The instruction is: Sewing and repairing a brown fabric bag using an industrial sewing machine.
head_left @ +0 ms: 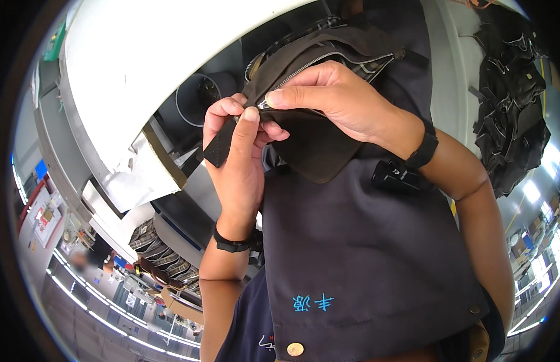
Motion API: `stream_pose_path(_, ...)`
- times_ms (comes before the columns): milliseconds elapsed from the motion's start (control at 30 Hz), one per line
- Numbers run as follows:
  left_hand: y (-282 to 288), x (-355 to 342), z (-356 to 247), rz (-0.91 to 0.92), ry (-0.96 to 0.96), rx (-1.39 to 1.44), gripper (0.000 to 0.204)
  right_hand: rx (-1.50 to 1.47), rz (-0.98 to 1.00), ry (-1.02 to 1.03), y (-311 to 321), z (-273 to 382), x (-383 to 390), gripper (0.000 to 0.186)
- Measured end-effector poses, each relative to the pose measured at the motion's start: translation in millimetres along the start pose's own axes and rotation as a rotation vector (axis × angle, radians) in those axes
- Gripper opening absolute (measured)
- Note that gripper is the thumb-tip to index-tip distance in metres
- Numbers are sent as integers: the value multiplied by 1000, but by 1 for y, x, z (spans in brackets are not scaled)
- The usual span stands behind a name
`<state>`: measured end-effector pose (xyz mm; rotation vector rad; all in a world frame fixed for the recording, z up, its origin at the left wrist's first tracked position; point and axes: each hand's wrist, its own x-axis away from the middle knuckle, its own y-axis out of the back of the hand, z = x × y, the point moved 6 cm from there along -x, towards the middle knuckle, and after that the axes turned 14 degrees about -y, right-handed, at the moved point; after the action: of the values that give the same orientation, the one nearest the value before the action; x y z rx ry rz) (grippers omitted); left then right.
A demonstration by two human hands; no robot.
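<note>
A dark brown fabric bag with a silver-toothed zipper and plaid lining lies open at the top middle, over a dark apron on my body. My left hand pinches the bag's edge beside the zipper's end, thumb on top and fingers curled around the fabric. My right hand comes in from the right, its thumb and forefinger closed on a small silver zipper pull right beside my left thumb. A dark strap end hangs below my left fingers.
A white work surface curves across the upper left, with a dark round bin beneath. Dark bag pieces are heaped at the right. Plaid pieces are stacked at lower left. A blurred person is in the far left background.
</note>
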<state>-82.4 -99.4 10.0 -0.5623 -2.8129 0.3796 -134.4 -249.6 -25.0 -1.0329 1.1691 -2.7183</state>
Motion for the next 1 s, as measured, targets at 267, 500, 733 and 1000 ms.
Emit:
stream_pose_path(267, 3, 13, -11, -17, -83, 10, 13, 35, 45, 10, -13, -1, 8, 24)
stream_pose_path(500, 9, 31, -28, 69, -489, -414, 19, 126, 37, 56, -29, 2, 21, 23)
stream_pose_path(733, -1, 40, -65, -30, -716, -390, 27, 180, 104, 105, -69, 33, 32, 23)
stream_pose_path(1000, 9, 27, -96, -101, -833, -381, 30, 272, 119, 140, -108, 62, 33, 23)
